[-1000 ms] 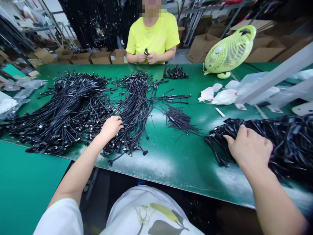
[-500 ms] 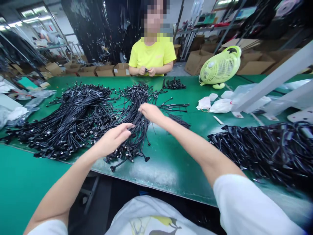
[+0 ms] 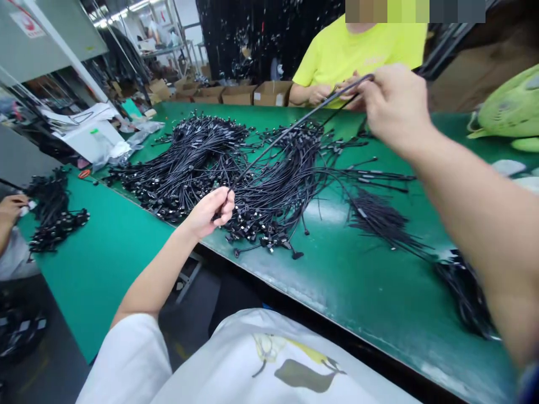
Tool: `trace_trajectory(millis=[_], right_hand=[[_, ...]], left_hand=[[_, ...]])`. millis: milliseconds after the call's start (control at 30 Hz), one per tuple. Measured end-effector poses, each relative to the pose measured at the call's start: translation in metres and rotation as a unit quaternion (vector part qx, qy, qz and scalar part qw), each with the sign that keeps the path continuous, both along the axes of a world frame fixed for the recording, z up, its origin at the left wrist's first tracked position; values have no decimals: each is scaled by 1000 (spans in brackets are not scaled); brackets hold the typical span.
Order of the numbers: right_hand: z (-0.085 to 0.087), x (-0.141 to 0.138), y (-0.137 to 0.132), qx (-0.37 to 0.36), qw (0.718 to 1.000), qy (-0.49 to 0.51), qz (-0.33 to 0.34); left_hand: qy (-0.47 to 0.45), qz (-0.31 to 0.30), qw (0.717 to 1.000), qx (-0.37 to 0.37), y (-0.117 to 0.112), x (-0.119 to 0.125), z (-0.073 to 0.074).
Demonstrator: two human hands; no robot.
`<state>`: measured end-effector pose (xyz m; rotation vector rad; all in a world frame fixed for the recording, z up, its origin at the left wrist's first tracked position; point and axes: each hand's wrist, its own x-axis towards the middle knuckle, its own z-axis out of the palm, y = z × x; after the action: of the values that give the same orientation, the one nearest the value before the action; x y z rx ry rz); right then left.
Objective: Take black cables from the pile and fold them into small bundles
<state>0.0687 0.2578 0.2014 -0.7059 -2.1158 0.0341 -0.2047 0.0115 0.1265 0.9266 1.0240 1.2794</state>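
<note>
Left hand (image 3: 209,213) and right hand (image 3: 393,106) on 1 black cable (image 3: 295,130)

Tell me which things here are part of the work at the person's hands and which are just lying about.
Part of the work:
a black cable, held taut between the right hand and the left hand
the tangled pile of black cables below it

Just lying about:
a lime-green desk fan
cardboard boxes beyond the bench
</note>
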Motion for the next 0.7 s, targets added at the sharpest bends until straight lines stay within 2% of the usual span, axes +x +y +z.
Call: trace_trajectory(millis=[67,100,200,267,367,433,467,500,567,633,700], right_hand=[[5,-1,-20,2,999,3,-41],[7,-1,-26,-6,999,-16,-31],[2,1,-25,-38,994,-103,-12],[-16,3,-18,-37,988,-147,-18],[-59,-3,-20,-101,971,-213,41],[-83,-13,-28,-136,967,-207,57],[-88,-17,-33,-136,972,-183,47],[-88,-22,-37,-127,980,-153,29],[-74,-25,-44,-93,993,-67,-20],[-47,-21,-47,-44,997,-2,-66],[-19,-9,-51,-17,993,-2,-120]], left_hand=[[50,-18,999,3,-9,-2,-5],[57,-18,998,5,-15,-5,-5],[-14,49,996,70,-43,-15,11],[-104,111,977,153,-67,-23,32],[-213,160,933,244,-100,-31,60],[-209,195,924,252,-113,-31,67],[-181,205,933,232,-115,-30,67],[-146,205,947,200,-115,-28,64],[-85,194,969,128,-109,-25,53],[-59,195,974,96,-101,-24,40],[-39,219,968,112,-95,-27,28]])
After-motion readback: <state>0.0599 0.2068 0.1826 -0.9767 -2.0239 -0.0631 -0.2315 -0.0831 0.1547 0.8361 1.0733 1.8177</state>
